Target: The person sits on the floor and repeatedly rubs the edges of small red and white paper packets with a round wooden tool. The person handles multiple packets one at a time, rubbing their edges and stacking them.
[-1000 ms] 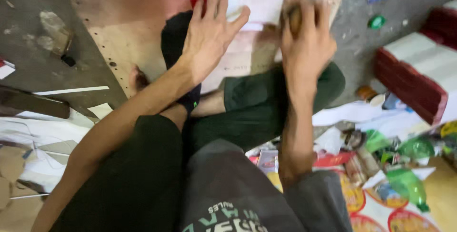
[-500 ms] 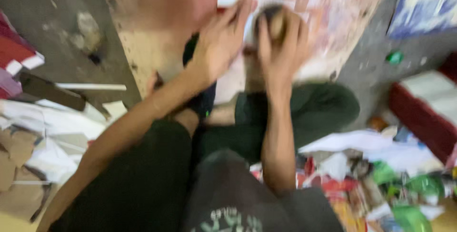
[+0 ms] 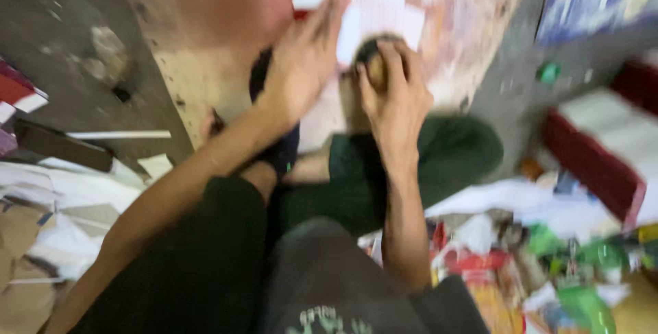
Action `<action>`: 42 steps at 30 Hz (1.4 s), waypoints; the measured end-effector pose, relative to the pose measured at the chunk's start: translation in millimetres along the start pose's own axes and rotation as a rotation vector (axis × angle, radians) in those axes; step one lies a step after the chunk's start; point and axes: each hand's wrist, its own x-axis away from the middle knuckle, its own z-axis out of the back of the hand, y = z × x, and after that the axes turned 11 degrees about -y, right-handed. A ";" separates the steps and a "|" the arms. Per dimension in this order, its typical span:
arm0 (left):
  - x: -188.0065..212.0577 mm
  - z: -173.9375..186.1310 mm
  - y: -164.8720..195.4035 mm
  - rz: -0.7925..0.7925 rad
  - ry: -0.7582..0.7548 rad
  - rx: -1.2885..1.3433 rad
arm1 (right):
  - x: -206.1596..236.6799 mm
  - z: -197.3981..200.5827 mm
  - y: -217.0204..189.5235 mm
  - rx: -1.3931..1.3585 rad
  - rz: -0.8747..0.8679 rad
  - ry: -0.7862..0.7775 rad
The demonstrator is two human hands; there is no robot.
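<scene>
white paper sheet (image 3: 375, 22) flat on pinkish board, left hand (image 3: 299, 70) pressing it, small round brownish object (image 3: 375, 71) gripped in right hand (image 3: 392, 97), blurred

A cluttered workshop floor: a stained wooden board (image 3: 205, 80) on bare concrete (image 3: 62, 25), with cardboard offcuts (image 3: 41, 231) and bright printed packaging scraps (image 3: 548, 272) heaped alongside.
</scene>
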 end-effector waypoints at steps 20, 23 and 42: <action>0.2 -4.4 15.1 -0.131 -0.167 -0.007 | -7.1 9.8 34.7 0.028 -0.009 0.203; -0.1 -6.3 15.8 -0.159 -0.229 0.027 | 13.5 14.8 34.8 0.070 -0.148 0.118; 0.4 2.3 20.6 -0.157 -0.156 -0.014 | 22.3 22.7 2.8 -0.355 -0.198 0.276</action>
